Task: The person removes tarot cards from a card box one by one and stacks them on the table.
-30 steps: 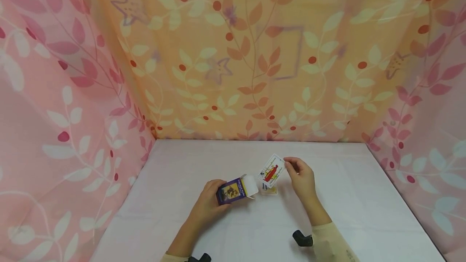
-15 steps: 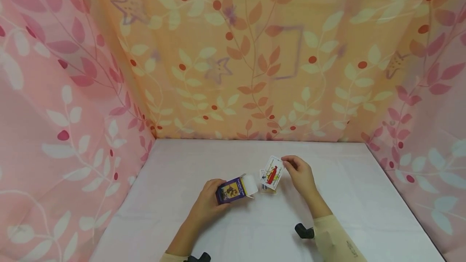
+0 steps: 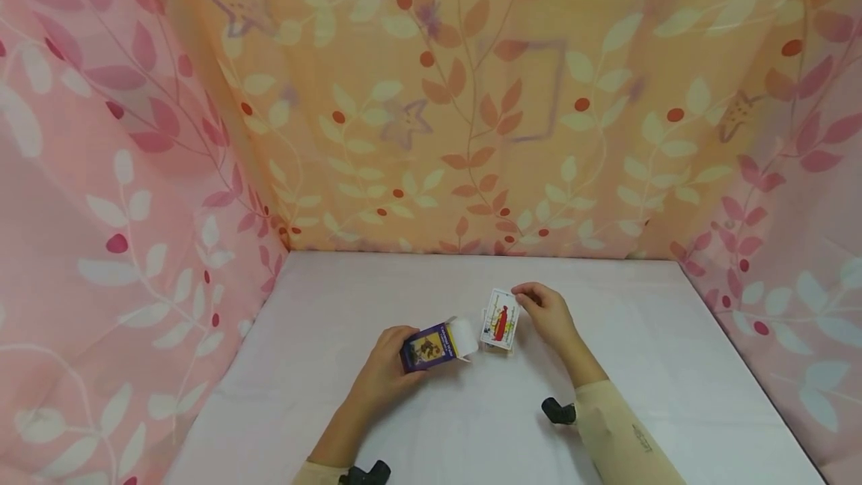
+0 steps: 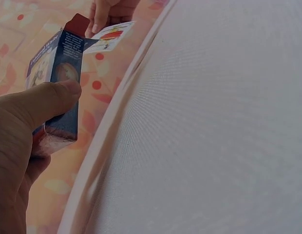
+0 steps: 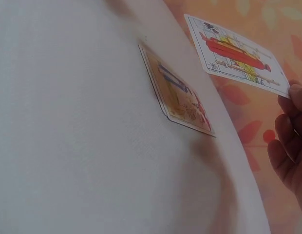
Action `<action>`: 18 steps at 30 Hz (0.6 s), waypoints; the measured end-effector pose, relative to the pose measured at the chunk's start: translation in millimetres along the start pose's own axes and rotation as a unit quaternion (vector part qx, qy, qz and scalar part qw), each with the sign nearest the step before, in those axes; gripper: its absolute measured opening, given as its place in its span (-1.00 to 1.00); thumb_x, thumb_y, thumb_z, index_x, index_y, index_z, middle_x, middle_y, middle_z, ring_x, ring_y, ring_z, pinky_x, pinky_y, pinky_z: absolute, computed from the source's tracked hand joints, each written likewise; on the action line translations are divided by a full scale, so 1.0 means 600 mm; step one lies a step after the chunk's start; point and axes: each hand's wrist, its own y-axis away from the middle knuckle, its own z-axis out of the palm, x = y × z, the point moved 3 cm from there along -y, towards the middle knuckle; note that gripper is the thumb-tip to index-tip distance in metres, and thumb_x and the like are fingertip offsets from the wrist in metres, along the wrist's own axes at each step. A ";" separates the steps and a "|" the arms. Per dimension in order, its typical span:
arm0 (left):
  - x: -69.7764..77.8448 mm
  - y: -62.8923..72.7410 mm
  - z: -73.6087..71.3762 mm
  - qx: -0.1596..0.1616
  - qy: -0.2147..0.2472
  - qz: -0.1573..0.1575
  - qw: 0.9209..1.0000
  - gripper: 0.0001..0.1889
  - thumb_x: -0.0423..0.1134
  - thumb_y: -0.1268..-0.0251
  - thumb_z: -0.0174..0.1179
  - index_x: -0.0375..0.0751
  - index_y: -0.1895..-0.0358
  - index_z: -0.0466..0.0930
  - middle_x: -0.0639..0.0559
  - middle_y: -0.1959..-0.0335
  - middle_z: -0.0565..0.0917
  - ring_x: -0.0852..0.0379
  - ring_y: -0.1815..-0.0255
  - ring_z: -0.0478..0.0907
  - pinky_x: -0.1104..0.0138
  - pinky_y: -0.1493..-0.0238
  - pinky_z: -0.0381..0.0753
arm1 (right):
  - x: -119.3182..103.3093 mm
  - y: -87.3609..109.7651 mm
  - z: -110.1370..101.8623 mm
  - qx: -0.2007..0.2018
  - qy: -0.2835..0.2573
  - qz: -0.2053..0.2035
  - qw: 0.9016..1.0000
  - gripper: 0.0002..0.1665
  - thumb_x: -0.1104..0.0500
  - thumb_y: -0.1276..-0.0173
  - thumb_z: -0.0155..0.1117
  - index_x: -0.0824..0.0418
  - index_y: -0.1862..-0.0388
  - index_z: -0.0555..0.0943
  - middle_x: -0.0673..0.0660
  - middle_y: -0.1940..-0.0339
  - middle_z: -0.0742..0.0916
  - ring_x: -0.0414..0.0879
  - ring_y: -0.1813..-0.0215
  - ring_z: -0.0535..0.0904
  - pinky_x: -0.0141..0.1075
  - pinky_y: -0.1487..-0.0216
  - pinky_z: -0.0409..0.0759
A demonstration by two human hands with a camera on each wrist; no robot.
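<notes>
In the head view my left hand (image 3: 387, 365) grips a dark blue-purple card box (image 3: 428, 348) with a yellow picture; its white flap stands open toward the right. The left wrist view shows my thumb along the side of that box (image 4: 66, 63). My right hand (image 3: 548, 313) pinches a playing card (image 3: 500, 320) by one corner, its face with a red figure turned up. Below this card a small pile of cards (image 5: 178, 95) lies on the table, mostly covered in the head view. In the right wrist view the held card (image 5: 238, 56) hangs apart from the pile.
A white cloth covers the table (image 3: 323, 290). Floral curtains, orange behind (image 3: 377, 171) and pink at both sides, enclose it. Black wrist-worn devices (image 3: 559, 411) sit by both forearms.
My right hand has shifted a little to the left, and the held card has turned more upright over the pile. My left hand holds the box in nearly the same place.
</notes>
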 end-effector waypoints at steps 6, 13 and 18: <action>-0.003 0.005 0.000 -0.003 0.000 -0.010 1.000 -0.17 -0.12 0.12 0.67 -0.11 -0.30 0.48 0.02 -0.23 0.56 0.05 -0.32 0.47 0.04 -0.40 0.52 | 0.020 -0.005 0.014 -0.034 0.001 0.038 0.999 -0.83 0.21 -0.54 0.23 0.21 0.01 0.70 0.16 0.06 0.75 -0.04 0.05 0.56 -0.42 0.09 0.60; -0.005 0.003 0.001 0.000 -0.002 0.000 1.000 -0.18 -0.12 0.09 0.67 -0.10 -0.31 0.47 0.03 -0.24 0.56 0.05 -0.32 0.46 0.05 -0.39 0.52 | 0.034 -0.013 0.024 -0.050 -0.002 0.047 0.998 -0.82 0.18 -0.54 0.21 0.18 0.01 0.70 0.14 0.05 0.74 0.00 0.02 0.55 -0.27 0.01 0.60; -0.004 0.002 0.001 -0.002 0.002 0.000 1.000 -0.19 -0.11 0.07 0.66 -0.10 -0.32 0.46 0.02 -0.24 0.55 0.05 -0.31 0.46 0.05 -0.38 0.53 | 0.047 -0.018 0.032 -0.062 -0.016 0.057 0.996 -0.82 0.16 -0.55 0.22 0.17 0.01 0.70 0.14 0.04 0.73 0.01 0.01 0.55 -0.24 -0.01 0.59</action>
